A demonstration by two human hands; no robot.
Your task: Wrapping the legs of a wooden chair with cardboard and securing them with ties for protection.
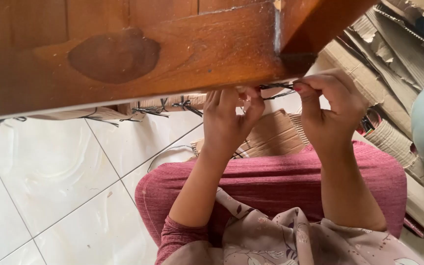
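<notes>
**Inspector A:** Starting left of the fingers, we note several knotted black ties (pixel 185 104) hanging along the lower edge of the wooden board (pixel 123 54), above the white tiled floor (pixel 50 172).

**Inspector B:** Next, the left hand (pixel 229 122). We find its fingers (pixel 218 100) pressed together and curled up against the board's underside, the thumb closing on the near end of a black string (pixel 277 89).

**Inspector A:** The string runs from those fingertips rightward, just under the board's edge. The right hand (pixel 332 110) pinches its far end between thumb and forefinger.

**Inspector B:** Whether a knot is already formed between the two pinches, we cannot tell; the strands are too thin.

**Inspector A:** In our judgement, the work goes well if both pinches stay close to the board and the pull is even, so the string does not slip.

**Inspector B:** Right of the fingers we record stacked cardboard (pixel 384 64).
</notes>
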